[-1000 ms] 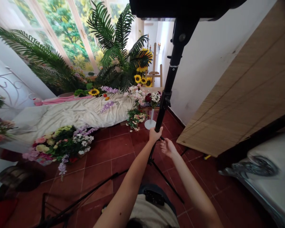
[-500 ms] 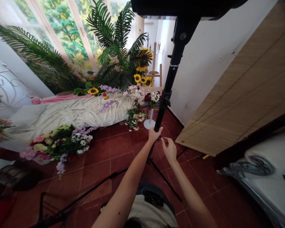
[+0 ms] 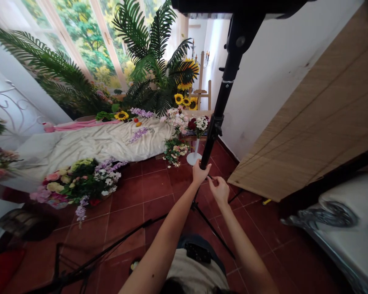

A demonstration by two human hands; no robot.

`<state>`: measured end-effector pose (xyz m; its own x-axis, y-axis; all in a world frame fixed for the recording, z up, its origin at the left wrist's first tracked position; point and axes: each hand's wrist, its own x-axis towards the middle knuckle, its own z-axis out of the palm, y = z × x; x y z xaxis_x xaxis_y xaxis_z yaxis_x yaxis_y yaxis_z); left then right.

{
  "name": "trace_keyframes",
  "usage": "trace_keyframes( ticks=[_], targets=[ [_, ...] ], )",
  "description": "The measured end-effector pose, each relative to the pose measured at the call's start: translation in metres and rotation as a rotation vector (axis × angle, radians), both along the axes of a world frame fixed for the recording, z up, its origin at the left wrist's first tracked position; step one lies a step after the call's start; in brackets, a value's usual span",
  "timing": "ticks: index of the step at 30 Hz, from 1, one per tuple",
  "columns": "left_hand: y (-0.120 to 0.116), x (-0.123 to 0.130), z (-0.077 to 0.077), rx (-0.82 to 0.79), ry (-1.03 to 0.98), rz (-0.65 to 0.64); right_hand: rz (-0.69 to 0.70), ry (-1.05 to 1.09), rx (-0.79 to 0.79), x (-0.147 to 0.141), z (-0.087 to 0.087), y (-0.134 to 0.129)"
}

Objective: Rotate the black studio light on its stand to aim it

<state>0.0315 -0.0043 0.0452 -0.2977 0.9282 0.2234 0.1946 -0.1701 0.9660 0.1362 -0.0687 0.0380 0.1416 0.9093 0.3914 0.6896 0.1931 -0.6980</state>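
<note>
My left hand is wrapped around the lower part of a black light stand pole, just under its clamp joint. My right hand is close beside the pole and lower down. Its fingertips are pinched together near the pole, and whatever they may hold is too thin to make out. A dark lamp head tops the stand. The stand's thin black tripod legs spread across the floor below my hands.
Dark red floor tiles surround the stand. A white pedestal vase stands just beyond it. Artificial flowers lie on and beside a white cloth at left. A woven panel leans against the wall at right, above a white upholstered seat.
My right hand has risen closer to the pole and to my left hand, with its fingers drawn together. My left hand stays on the pole. The whole view has shifted slightly.
</note>
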Motion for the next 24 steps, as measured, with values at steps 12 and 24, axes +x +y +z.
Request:
trace_keyframes(
  ticks=[12,24],
  targets=[
    [-0.002,0.001,-0.009,-0.027,-0.111,-0.008,-0.024,0.273,-0.317,-0.002,0.014,0.002],
    [-0.086,-0.062,-0.084,-0.172,-0.171,-0.127,0.054,0.532,-0.319,-0.004,-0.012,-0.011]
  ],
)
